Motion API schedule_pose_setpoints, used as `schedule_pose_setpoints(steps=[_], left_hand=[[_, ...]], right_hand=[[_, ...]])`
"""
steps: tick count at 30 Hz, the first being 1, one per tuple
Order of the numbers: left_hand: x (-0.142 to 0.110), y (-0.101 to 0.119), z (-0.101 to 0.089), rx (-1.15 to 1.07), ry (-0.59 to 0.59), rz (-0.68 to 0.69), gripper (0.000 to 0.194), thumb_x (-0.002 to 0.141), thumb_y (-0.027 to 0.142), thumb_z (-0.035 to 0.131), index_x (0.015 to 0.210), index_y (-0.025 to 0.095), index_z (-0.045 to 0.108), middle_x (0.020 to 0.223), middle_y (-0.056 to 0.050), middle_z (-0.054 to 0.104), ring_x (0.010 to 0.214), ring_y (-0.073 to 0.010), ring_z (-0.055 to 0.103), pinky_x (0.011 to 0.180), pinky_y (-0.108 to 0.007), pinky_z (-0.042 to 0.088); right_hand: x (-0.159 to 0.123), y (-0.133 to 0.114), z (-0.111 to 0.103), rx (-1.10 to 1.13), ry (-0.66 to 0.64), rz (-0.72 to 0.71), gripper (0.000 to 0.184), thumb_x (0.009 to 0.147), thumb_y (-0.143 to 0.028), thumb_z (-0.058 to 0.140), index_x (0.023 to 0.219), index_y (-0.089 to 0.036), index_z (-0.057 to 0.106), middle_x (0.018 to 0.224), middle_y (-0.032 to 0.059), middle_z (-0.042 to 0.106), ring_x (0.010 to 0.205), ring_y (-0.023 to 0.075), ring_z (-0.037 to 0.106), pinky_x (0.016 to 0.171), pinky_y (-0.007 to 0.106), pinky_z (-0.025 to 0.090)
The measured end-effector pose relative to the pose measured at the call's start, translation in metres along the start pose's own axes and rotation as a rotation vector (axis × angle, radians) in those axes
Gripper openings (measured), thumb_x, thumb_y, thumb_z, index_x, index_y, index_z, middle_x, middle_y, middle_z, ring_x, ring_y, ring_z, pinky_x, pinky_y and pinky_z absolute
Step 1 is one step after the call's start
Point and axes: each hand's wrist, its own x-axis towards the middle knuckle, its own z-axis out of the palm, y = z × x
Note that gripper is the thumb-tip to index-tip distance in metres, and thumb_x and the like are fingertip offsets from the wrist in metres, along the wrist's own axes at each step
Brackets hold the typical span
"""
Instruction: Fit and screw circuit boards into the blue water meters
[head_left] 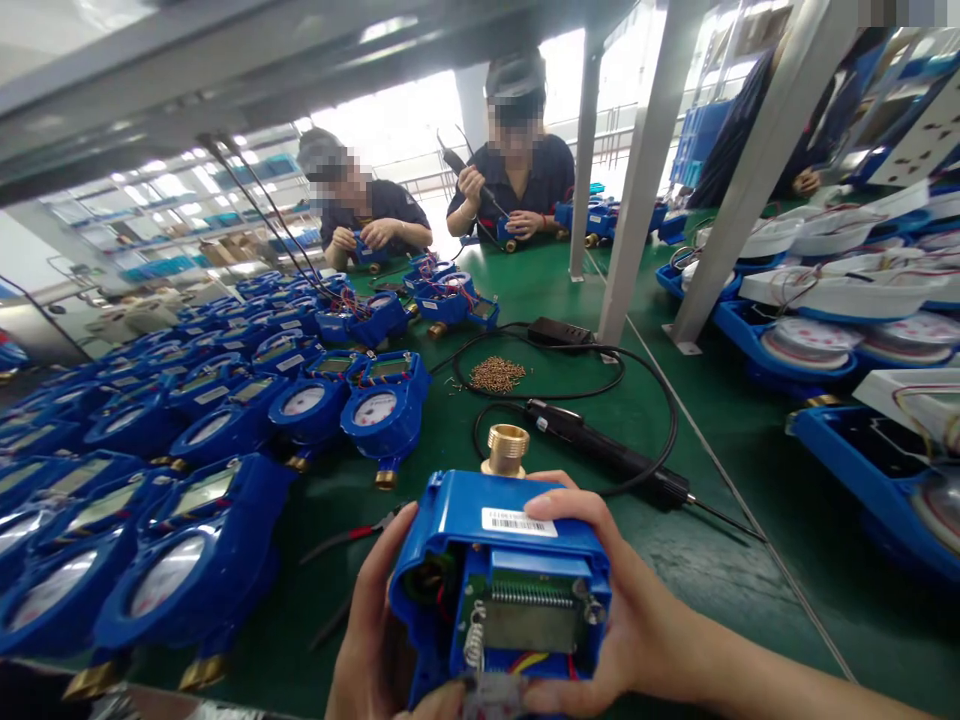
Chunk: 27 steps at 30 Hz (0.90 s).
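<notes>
Both my hands hold a blue water meter near the front edge of the green table. My left hand grips its left side, and my right hand wraps its right side with fingers over the top by a barcode label. A threaded brass fitting sticks out at the far end. Inside the open housing show a small display, a coil spring and coloured wires. At the bottom edge my thumbs touch a greyish part that I cannot make out clearly.
Rows of blue meters fill the left side. Red-handled pliers lie beside my left hand. Beyond are an electric screwdriver with its cable and a pile of small screws. Metal posts and opened meters stand right; two co-workers sit opposite.
</notes>
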Motion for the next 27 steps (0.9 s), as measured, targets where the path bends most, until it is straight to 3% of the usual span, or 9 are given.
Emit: schedule_pose_setpoints(steps=[4,8,17,23,27], left_hand=[[0.011,0.000,0.001,-0.031,-0.042,-0.032,0.100,0.057,0.052,0.090,0.144,0.022,0.049,0.121,-0.013,0.075,0.113,-0.0399,0.071,0.084,-0.039,0.064],[0.016,-0.001,0.000,0.011,-0.051,-0.035,0.093,0.064,0.050,0.086,0.145,0.022,0.049,0.128,-0.012,0.072,0.121,-0.0391,0.066,0.083,-0.036,0.063],[0.021,-0.005,-0.009,0.057,-0.114,-0.042,0.087,0.070,0.050,0.083,0.147,0.029,0.048,0.138,-0.007,0.067,0.126,-0.0363,0.063,0.091,-0.036,0.061],[0.021,-0.001,-0.005,0.048,-0.124,-0.060,0.092,0.066,0.056,0.084,0.146,0.026,0.048,0.133,-0.010,0.070,0.126,-0.0388,0.063,0.092,-0.039,0.061],[0.009,0.006,0.001,0.045,-0.070,-0.042,0.093,0.064,0.061,0.084,0.143,0.026,0.049,0.127,-0.010,0.073,0.117,-0.0382,0.069,0.092,-0.041,0.061]], right_hand=[[0.003,0.005,0.000,0.171,0.016,0.083,0.085,0.064,-0.005,0.091,0.129,-0.039,0.047,0.132,0.0001,0.045,0.127,0.0232,0.059,0.103,0.033,0.053],[0.004,0.008,0.000,0.297,-0.020,0.152,0.082,0.070,-0.003,0.085,0.130,-0.034,0.039,0.135,0.0030,0.052,0.122,0.0222,0.064,0.103,0.036,0.055],[0.006,0.006,0.001,0.271,0.037,0.215,0.081,0.069,-0.012,0.087,0.129,-0.030,0.036,0.138,0.0082,0.055,0.128,0.0268,0.061,0.110,0.046,0.050],[0.003,0.006,0.002,0.288,0.012,0.174,0.082,0.069,-0.011,0.087,0.129,-0.032,0.037,0.135,0.0057,0.055,0.123,0.0256,0.064,0.105,0.042,0.053],[0.000,0.001,0.004,0.074,0.074,0.092,0.081,0.061,-0.022,0.095,0.124,-0.032,0.046,0.133,0.0050,0.048,0.124,0.0269,0.060,0.105,0.038,0.052]])
